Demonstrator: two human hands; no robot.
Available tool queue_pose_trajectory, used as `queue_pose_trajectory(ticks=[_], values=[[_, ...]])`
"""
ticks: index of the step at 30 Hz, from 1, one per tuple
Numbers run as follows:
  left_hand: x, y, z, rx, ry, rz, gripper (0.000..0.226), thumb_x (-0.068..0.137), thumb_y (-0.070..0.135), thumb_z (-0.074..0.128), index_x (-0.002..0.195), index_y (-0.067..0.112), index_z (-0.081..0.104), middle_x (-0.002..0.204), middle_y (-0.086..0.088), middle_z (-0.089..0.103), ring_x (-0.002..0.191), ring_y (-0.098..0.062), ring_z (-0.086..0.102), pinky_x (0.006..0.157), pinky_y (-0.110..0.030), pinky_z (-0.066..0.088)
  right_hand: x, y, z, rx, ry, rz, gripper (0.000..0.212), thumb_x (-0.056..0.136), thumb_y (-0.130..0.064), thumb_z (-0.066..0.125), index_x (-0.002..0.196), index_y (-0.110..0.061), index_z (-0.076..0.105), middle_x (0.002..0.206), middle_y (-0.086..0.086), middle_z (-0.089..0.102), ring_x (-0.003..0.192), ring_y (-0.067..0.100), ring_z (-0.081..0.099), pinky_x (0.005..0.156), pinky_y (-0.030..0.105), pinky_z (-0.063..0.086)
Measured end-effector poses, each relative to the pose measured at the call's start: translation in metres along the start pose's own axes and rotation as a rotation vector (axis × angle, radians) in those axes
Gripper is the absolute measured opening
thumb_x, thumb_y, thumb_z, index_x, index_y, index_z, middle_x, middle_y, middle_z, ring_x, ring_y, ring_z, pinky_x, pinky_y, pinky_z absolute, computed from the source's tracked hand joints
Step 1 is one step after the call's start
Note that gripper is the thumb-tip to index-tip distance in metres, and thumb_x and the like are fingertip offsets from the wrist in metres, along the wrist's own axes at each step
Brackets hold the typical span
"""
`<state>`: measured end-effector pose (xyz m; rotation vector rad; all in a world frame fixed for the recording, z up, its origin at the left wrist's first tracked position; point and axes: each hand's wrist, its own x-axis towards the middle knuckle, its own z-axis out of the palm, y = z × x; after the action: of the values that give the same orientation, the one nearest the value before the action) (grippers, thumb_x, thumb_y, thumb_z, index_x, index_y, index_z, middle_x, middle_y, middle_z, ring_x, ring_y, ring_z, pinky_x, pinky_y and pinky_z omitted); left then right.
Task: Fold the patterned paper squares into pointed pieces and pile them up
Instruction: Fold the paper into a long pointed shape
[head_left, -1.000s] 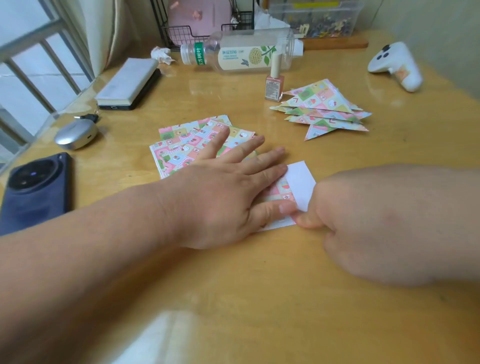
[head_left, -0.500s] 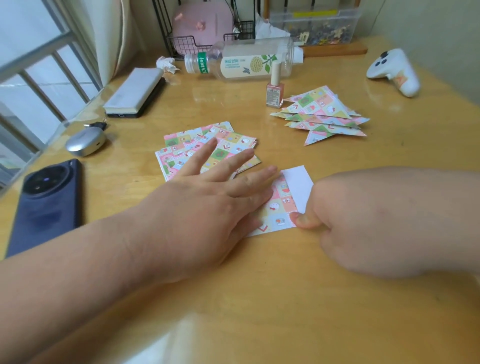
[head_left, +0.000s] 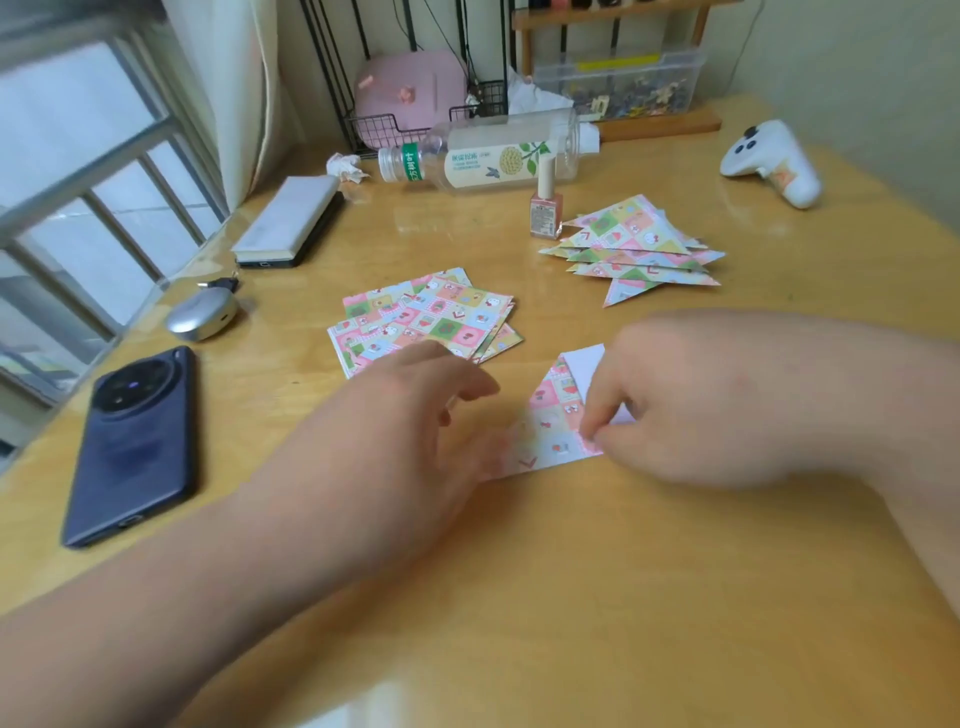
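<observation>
The half-folded patterned paper square lies on the yellow wooden bench, between both hands. The right hand fingers pinch its near corner; the left hand fingers hang loosely curled beside it, holding nothing. With so little anchoring it, the sheet could slide and crease crooked.

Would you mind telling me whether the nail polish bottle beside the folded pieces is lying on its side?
No, the nail polish bottle stands upright at the left edge of the pile of folded pieces.
</observation>
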<state>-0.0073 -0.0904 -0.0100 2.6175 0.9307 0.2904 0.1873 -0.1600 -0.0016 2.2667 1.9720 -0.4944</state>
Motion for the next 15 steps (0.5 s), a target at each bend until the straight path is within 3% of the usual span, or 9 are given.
queue_pose_trajectory(ticks=[2,4,7,9,11,15], values=[[0.018,0.006,0.008,-0.065,-0.057,-0.150,0.044,0.084,0.051,0.070,0.124,0.042,0.054,0.111,0.021,0.056,0.079,0.004,0.055,0.065,-0.010,0.038,0.002,0.009,-0.011,0.105,0.152,-0.023,0.015,0.088,-0.033,0.058,0.082,-0.030,0.072,0.063,-0.022,0.063,0.063,0.000,0.060,0.056,0.025,0.049],[0.036,0.011,0.018,-0.082,-0.085,-0.186,0.052,0.084,0.048,0.073,0.130,0.042,0.048,0.114,0.020,0.057,0.081,-0.001,0.058,0.067,-0.019,0.044,0.010,0.025,-0.015,0.243,0.356,-0.008,0.013,0.087,-0.029,0.064,0.076,-0.028,0.071,0.063,-0.017,0.064,0.063,-0.001,0.060,0.060,0.025,0.050],[0.043,0.016,0.025,-0.122,-0.069,-0.231,0.054,0.087,0.041,0.073,0.133,0.041,0.044,0.119,0.020,0.057,0.085,-0.007,0.062,0.072,-0.025,0.050,0.025,0.044,-0.008,0.385,0.488,-0.007,0.008,0.084,-0.024,0.070,0.078,-0.028,0.072,0.068,-0.016,0.066,0.067,-0.001,0.062,0.069,0.026,0.054],[0.047,0.017,0.025,-0.164,-0.079,-0.257,0.052,0.088,0.035,0.072,0.131,0.041,0.044,0.113,0.020,0.060,0.075,-0.004,0.063,0.065,-0.025,0.054,0.029,0.049,-0.006,0.467,0.470,-0.052,0.008,0.084,-0.024,0.073,0.088,-0.031,0.072,0.080,-0.017,0.069,0.074,-0.006,0.062,0.073,0.017,0.052],[0.050,0.019,0.024,-0.190,-0.104,-0.257,0.048,0.088,0.031,0.072,0.126,0.041,0.045,0.100,0.021,0.064,0.062,-0.002,0.063,0.055,-0.021,0.054,0.031,0.049,-0.002,0.471,0.405,-0.127,0.023,0.084,-0.025,0.074,0.104,-0.035,0.070,0.096,-0.019,0.069,0.091,-0.009,0.059,0.079,0.008,0.046],[0.053,0.018,0.021,-0.196,-0.148,-0.245,0.044,0.084,0.030,0.075,0.118,0.040,0.049,0.091,0.019,0.064,0.062,0.004,0.062,0.048,-0.012,0.048,0.035,0.042,0.005,0.402,0.259,-0.264,0.042,0.083,-0.031,0.074,0.121,-0.041,0.062,0.112,-0.024,0.062,0.113,-0.006,0.053,0.094,0.013,0.042]])
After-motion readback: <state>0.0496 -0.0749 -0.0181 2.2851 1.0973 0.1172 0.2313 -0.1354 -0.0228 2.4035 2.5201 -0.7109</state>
